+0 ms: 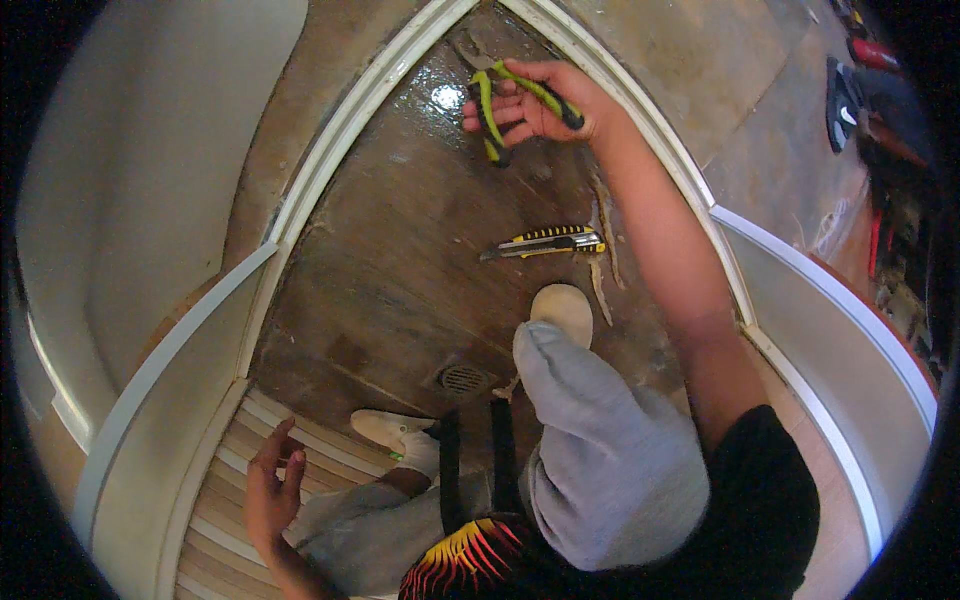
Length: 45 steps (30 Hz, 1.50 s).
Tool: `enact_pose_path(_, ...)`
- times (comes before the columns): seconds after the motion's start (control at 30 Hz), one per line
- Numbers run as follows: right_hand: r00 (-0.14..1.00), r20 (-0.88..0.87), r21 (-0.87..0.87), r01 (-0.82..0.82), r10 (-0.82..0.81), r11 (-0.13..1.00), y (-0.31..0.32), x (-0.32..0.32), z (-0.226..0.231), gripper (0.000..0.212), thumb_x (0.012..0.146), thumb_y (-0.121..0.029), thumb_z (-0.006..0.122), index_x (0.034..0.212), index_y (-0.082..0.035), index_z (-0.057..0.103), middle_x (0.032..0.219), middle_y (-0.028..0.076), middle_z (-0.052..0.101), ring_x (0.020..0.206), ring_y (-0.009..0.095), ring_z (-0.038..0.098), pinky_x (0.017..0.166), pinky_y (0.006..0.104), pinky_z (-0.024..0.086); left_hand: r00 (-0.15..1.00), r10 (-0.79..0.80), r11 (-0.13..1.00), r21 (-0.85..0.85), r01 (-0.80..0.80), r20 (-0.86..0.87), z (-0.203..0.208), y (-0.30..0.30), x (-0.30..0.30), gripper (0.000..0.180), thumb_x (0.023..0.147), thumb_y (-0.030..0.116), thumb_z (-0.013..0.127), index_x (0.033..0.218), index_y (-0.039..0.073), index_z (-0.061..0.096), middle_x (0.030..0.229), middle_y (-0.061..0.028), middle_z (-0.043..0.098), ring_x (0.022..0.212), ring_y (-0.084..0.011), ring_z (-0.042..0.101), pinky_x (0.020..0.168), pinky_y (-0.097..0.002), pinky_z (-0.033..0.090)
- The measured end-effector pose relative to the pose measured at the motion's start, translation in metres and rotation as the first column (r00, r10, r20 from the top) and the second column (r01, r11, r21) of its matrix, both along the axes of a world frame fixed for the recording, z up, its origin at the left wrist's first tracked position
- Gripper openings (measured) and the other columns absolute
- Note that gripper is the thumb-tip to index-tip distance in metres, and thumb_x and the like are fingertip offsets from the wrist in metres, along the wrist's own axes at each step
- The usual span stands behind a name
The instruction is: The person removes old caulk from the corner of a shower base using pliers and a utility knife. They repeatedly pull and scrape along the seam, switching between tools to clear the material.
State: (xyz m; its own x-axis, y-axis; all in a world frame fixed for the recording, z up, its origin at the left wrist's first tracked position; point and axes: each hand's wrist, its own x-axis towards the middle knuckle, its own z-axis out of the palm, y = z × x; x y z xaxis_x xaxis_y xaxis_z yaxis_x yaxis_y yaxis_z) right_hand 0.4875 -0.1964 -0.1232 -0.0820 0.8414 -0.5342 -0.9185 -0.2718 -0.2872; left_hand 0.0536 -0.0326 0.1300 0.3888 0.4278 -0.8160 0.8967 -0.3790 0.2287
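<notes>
My right hand (545, 100) reaches to the far corner of the shower floor and holds a pair of pliers (487, 115) with green and black handles. The handles are spread apart, and the dark jaws point into the corner, where they are hard to make out. Nearer to me, a yellow and black utility knife (550, 241) lies on the wet brown floor (390, 270). Peeled strips of old sealant (610, 235) are beside the knife. Low on the left, my left hand (273, 488) hangs with nothing in it, its fingers loosely bent and apart.
White frame rails (335, 160) meet at the far corner. Curved panels stand at left (170, 400) and right (820, 300). A round drain (462, 378) sits near my feet. Outside are a pale tub (170, 120) and, on the right, a dark shoe (842, 110).
</notes>
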Motion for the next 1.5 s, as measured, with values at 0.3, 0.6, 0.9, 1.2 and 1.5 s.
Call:
enact_pose_path(0.3, 0.999, 0.028, -0.055, -0.019, 0.020, 0.998, -0.008, -0.062, -0.011, 0.038, 0.090, -0.028, 0.045, 0.118, -0.003, 0.044, 0.121, 0.016, 0.050, 0.108, 0.030, 0.053, 0.073, 0.0437, 0.052, 0.999, 0.023, 0.994, 0.107, -0.026, 0.027, 0.014, -0.004, -0.014, 0.039, 0.084, 0.017, 0.056, 0.120, 0.003, 0.049, 0.086, -0.0140, 0.060, 0.078, -0.0260, 0.057, 0.073, -0.0346, 0.045)
enact_pose_path(0.6, -0.283, 0.868, -0.495, -0.561, 0.408, 0.663, -0.028, -0.167, 0.012, 0.035, 0.078, -0.031, 0.062, 0.094, -0.001, 0.058, 0.087, 0.012, 0.060, 0.080, 0.024, 0.057, 0.074, 0.0364, 0.044, 1.000, -0.002, 1.000, 0.017, 0.002, 0.007, 0.036, 0.000, -0.045, 0.037, 0.085, 0.022, 0.054, 0.116, 0.003, 0.050, 0.103, -0.0154, 0.059, 0.094, -0.0324, 0.057, 0.078, -0.0399, 0.046)
enact_pose_path(0.9, -0.338, 0.793, -0.451, -0.885, 0.507, 0.115, 0.124, -0.308, 0.059, 0.042, 0.077, -0.036, 0.064, 0.100, -0.002, 0.058, 0.085, 0.012, 0.061, 0.076, 0.022, 0.055, 0.066, 0.0381, 0.044, 0.901, -0.273, 0.962, 0.105, 0.252, 0.337, 0.041, -0.027, -0.092, 0.022, 0.079, 0.022, 0.058, 0.090, 0.004, 0.055, 0.091, -0.0123, 0.052, 0.086, -0.0327, 0.055, 0.076, -0.0431, 0.044)
enact_pose_path(1.2, 0.547, 0.073, 0.139, -0.833, 0.834, 0.535, 0.178, -0.517, -0.023, 0.025, 0.079, -0.013, 0.053, 0.102, -0.004, 0.052, 0.097, 0.011, 0.060, 0.088, 0.021, 0.060, 0.056, 0.0343, 0.047, 0.942, -0.248, 0.966, 0.131, 0.223, 0.225, 0.053, -0.040, -0.163, 0.053, 0.077, 0.024, 0.059, 0.124, 0.006, 0.044, 0.094, -0.0118, 0.055, 0.090, -0.0271, 0.055, 0.075, -0.0389, 0.044)
enact_pose_path(1.5, 0.616, 0.015, 0.029, -0.788, 0.788, 0.615, 0.189, -0.522, -0.030, 0.033, 0.080, -0.016, 0.053, 0.111, -0.005, 0.052, 0.101, 0.011, 0.061, 0.089, 0.024, 0.060, 0.061, 0.0375, 0.051, 0.958, -0.177, 0.962, 0.247, 0.119, 0.225, 0.066, -0.039, -0.175, 0.055, 0.080, 0.031, 0.057, 0.128, 0.013, 0.039, 0.093, -0.0078, 0.053, 0.087, -0.0251, 0.054, 0.076, -0.0374, 0.043)
